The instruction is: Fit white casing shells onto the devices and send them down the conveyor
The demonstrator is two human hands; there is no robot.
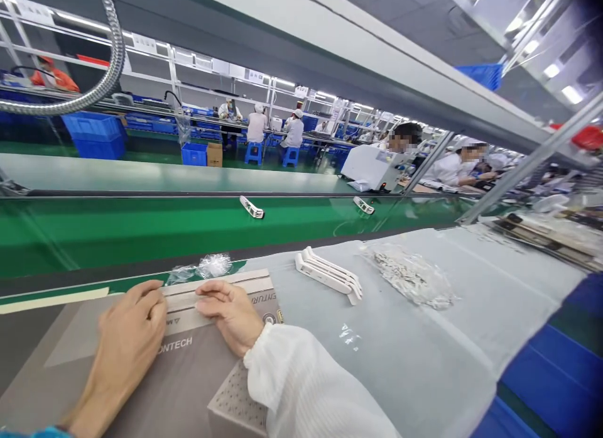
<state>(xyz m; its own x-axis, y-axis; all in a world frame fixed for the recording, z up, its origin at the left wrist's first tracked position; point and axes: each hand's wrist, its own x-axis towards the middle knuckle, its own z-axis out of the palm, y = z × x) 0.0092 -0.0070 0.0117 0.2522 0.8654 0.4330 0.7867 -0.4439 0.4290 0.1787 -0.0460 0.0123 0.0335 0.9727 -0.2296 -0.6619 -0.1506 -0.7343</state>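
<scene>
Both my hands rest over a flat grey-brown printed cardboard box (188, 375), its lettering partly covered. My left hand (132, 337) is closed, fingers bent and pressed together near the box's light upper band. Facing it, my right hand (230, 312) is closed too, thumb against the fingers. Whatever lies in either grip is too small or hidden. Crumpled clear plastic (214, 265) sits just beyond the fingertips. To the right, several white curved plastic parts (328, 276) lie side by side on the grey mat (400, 369).
A clear bag of small pale pieces (409, 276) lies on the mat's right, with a plastic scrap (349, 337) nearer. Two white parts (252, 207) ride on the green belt (141, 230). Beyond are a white machine (372, 166), a metal hose (113, 48), blue bins (97, 135) and seated people.
</scene>
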